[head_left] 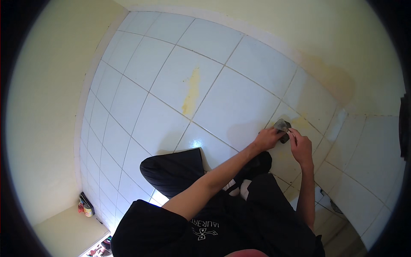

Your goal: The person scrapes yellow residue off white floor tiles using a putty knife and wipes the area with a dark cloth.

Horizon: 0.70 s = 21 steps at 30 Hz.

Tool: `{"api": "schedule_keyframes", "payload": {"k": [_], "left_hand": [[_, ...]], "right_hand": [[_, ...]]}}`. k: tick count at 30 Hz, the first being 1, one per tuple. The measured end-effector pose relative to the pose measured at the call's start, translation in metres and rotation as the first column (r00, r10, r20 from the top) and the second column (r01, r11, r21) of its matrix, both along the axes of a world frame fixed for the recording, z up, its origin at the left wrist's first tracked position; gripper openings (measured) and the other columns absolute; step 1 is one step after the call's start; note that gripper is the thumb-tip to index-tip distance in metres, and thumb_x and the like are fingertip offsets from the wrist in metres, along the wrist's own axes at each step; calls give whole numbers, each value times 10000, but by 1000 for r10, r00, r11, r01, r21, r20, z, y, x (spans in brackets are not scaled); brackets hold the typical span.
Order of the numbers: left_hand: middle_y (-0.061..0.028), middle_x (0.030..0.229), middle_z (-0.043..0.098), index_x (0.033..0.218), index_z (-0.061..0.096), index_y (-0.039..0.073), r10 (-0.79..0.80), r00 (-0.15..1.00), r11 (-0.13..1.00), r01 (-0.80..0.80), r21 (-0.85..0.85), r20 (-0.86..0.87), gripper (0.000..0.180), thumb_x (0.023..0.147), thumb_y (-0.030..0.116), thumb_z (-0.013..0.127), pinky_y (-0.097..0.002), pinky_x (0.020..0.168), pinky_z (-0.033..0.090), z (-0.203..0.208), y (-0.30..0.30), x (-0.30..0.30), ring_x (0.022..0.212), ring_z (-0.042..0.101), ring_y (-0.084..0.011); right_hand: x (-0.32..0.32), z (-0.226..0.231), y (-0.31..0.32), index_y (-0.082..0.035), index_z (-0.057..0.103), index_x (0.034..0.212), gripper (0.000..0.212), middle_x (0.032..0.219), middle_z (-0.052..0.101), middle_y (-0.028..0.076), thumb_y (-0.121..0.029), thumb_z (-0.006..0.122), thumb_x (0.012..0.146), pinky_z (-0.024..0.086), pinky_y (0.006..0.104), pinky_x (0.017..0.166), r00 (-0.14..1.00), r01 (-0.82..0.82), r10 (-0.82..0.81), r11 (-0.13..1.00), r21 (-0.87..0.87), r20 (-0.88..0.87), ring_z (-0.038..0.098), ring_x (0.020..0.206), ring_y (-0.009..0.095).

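Observation:
My left hand (269, 139) is closed around a dark, rounded block (284, 138), low over the tiles on the right. Just beyond its fingers a flat grey blade, which looks like a putty knife (281, 124), lies across the top of the block. The blade narrows toward my right hand (301, 148), whose fingers pinch that narrow end. Both hands are close together, with the blade and block between them. My fingers hide the handle and part of the block.
Yellow stains mark the white tiled floor (214, 100), one long streak (191, 91) left of my hands and fainter patches around them. Cream walls rise behind and at left. My black-clad knee (173, 169) is bent below. Small containers (87, 209) stand at lower left.

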<state>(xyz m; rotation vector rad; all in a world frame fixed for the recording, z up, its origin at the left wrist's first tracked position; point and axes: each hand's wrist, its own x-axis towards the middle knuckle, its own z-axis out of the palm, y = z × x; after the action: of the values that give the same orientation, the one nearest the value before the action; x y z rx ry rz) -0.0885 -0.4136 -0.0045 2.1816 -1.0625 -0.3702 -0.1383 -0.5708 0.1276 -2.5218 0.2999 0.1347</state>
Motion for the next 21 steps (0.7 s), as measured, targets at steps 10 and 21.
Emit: {"api": "schedule_keyframes", "payload": {"k": [10, 21], "left_hand": [[-142, 1315, 583, 1272, 640, 311, 13, 956, 987, -60, 150, 294, 421, 903, 131, 545, -428, 743, 590, -26, 66, 162, 1020, 645, -310], [-171, 1220, 512, 1243, 558, 86, 746, 508, 486, -857, 170, 430, 342, 902, 95, 575, -475, 752, 585, 4, 101, 371, 983, 667, -357]], "right_hand": [[-13, 3, -7, -85, 709, 1117, 254, 598, 602, 160, -273, 590, 994, 461, 414, 530, 996, 70, -70, 998, -3, -53, 613, 529, 324], [-31, 11, -37, -85, 705, 1098, 237, 602, 610, 158, -263, 592, 991, 467, 421, 531, 982, 172, -173, 985, -23, -70, 617, 536, 334]]}}
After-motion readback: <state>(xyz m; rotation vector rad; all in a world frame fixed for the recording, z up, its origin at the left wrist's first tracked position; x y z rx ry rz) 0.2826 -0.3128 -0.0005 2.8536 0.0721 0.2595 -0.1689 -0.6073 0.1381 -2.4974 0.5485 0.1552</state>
